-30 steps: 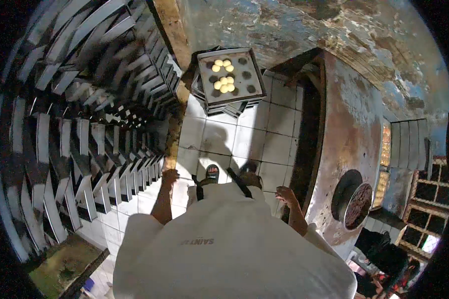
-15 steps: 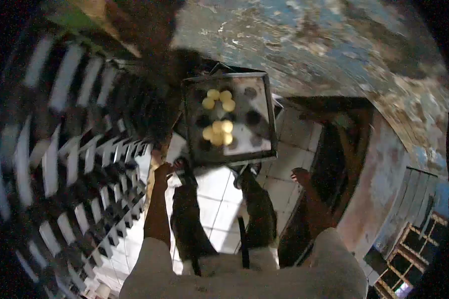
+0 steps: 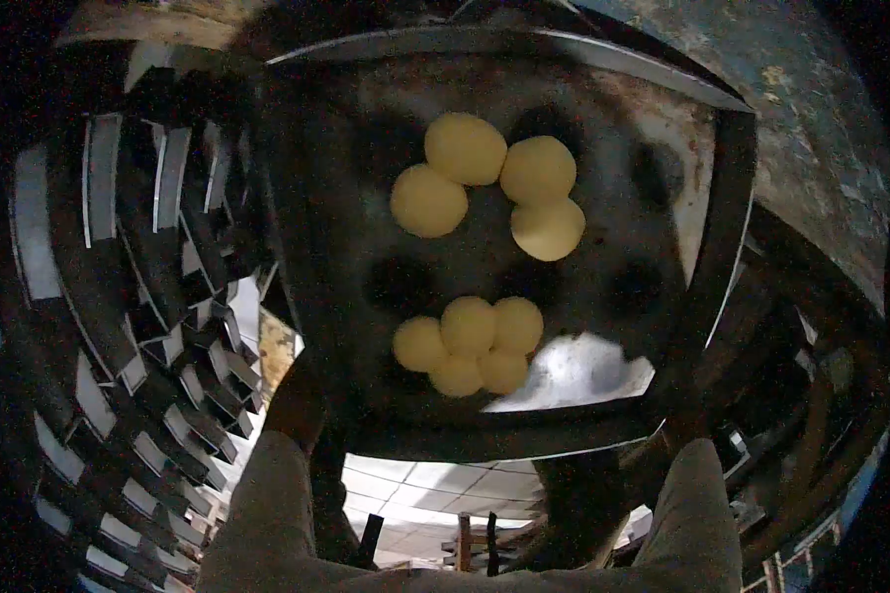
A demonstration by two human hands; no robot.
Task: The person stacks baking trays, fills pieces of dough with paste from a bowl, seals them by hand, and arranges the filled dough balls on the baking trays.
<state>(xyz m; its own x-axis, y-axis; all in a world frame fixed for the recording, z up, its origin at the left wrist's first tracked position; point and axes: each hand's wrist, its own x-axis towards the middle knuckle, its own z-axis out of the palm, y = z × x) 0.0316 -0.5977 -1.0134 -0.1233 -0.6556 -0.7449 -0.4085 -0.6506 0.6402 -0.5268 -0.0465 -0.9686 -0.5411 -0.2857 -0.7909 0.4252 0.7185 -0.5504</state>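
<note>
A dark square metal baking tray with raised sides fills the middle of the view, close beneath me. On it lie two clusters of pale yellow balls that look like dough: a looser upper group and a tighter lower group. Dark round marks and a bright patch show on its base. My left hand grips the tray's near left side, and my right hand its near right corner. Shadow and the tray's rim hide most of the fingers on both hands.
Rows of stacked metal trays or racks rise along the left. A worn, peeling wall stands at the upper right. White floor tiles and my legs show below the tray. Dark shelving or frames lie on the right.
The tray with the yellow balls is now much nearer to me and larger in view. My right hand, earlier apart from it with fingers spread, has come to its right corner; both hands now hold it.
</note>
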